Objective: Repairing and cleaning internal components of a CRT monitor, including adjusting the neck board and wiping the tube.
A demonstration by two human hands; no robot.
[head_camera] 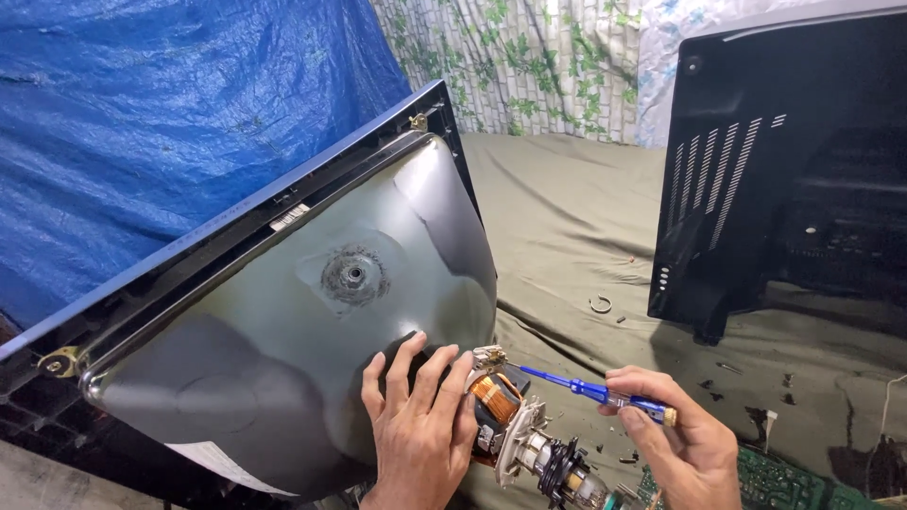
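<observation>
The left hand (pixel 420 430) is lying nearest the camera, spread flat and grasping nothing, steadying the grey picture tube (pixel 283 368) beside the copper-wound yoke (pixel 494 397) on its neck. The right hand (pixel 675 439) is gripping a blue screwdriver (pixel 581 388), its tip reaching the clamp fitting (pixel 488 357) atop the yoke. Doing this well probably means keeping the blade seated squarely, turning gently, and bracing the glass neck against sideways force, since it looks fragile. Counted: one tube in its front frame, one yoke, one screwdriver, one black rear cover (pixel 784 170), one green circuit board (pixel 784 477), and several small loose bits on the olive cloth (pixel 567 217).
</observation>
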